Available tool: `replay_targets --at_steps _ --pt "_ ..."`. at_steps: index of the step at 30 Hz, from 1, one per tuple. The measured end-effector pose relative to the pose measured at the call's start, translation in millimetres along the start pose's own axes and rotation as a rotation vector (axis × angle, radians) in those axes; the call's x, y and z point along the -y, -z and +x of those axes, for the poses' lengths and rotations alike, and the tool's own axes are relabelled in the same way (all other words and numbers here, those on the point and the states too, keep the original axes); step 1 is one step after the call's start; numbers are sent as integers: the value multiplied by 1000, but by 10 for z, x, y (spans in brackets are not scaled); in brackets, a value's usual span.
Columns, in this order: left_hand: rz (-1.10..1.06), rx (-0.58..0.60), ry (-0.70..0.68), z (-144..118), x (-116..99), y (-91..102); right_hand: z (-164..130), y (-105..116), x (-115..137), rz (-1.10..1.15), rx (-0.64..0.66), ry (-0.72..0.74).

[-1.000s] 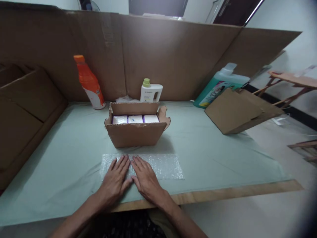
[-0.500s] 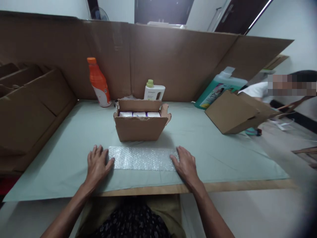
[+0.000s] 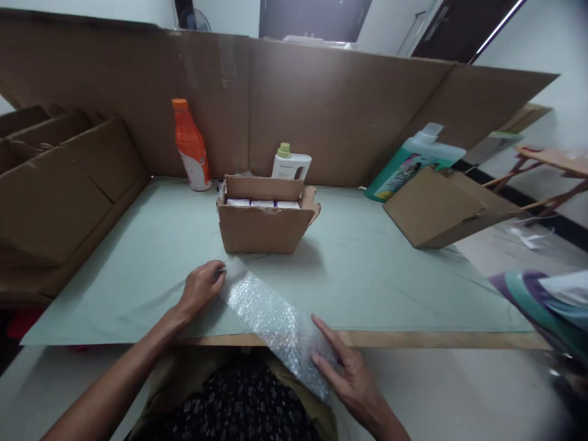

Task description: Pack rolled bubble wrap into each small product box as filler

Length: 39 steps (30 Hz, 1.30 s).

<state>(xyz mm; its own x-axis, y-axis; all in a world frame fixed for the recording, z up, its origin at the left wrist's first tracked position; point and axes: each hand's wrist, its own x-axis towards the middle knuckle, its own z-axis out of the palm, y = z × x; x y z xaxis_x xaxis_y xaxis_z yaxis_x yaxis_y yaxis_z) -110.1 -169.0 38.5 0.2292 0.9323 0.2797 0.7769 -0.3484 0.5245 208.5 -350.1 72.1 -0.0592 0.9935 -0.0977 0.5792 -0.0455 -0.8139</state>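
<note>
A strip of clear bubble wrap slants from the upper left to the lower right, its near end past the table's front edge. My left hand is closed in a pinch on its far left corner. At the other end my right hand holds the strip, with thumb and forefinger spread across it; the remaining fingers are mostly hidden. Just beyond the wrap stands an open cardboard box with several white-topped packs inside.
Along the cardboard wall stand an orange bottle, a white bottle and a green liquid jug. Another cardboard box leans at the right. A large divided carton fills the left. Blurred clothing shows at the right edge.
The bubble wrap, flat and level before, is turned diagonally. My left hand has closed on its corner, and my right hand has moved down toward me with the other end. The person at right has moved.
</note>
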Motion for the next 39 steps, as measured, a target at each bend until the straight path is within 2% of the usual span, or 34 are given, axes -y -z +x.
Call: replay_targets --at_steps 3,5,8,10,13,15,18,21,23,26,30,33,38,39 --pt "-4 56 -104 272 -218 -207 -205 -96 164 93 224 9" --pt "-4 57 -149 330 -373 -287 -289 -165 260 131 301 -13" --pt "-82 29 -182 129 -523 -236 -317 -271 357 194 259 -85" --pt "-277 105 -161 -148 -550 -105 -244 -341 387 324 189 -118" --pt "-678 326 -41 -556 -546 108 28 -442 416 593 95 -143" --pt "-844 376 36 -703 -560 173 307 -503 452 686 55 -141" --pt "-816 289 150 -658 -610 104 783 -585 533 745 74 -123" --pt "-573 170 261 -395 -622 -70 1143 -646 581 788 58 -80" --pt "-434 126 290 -208 -590 -175 1232 -665 563 736 -16 -24" --pt "-328 123 308 -42 -522 -269 1146 -686 467 469 -140 81" --pt "-215 182 300 -38 -476 -313 920 -780 321 -30 -206 287" --pt "-57 175 224 -97 -473 -335 852 -872 239 -270 -202 367" --pt "136 -128 -36 -168 -471 -314 808 -929 244 -422 -176 372" --pt "150 -145 -107 -168 -463 -305 793 -941 276 -440 -179 362"
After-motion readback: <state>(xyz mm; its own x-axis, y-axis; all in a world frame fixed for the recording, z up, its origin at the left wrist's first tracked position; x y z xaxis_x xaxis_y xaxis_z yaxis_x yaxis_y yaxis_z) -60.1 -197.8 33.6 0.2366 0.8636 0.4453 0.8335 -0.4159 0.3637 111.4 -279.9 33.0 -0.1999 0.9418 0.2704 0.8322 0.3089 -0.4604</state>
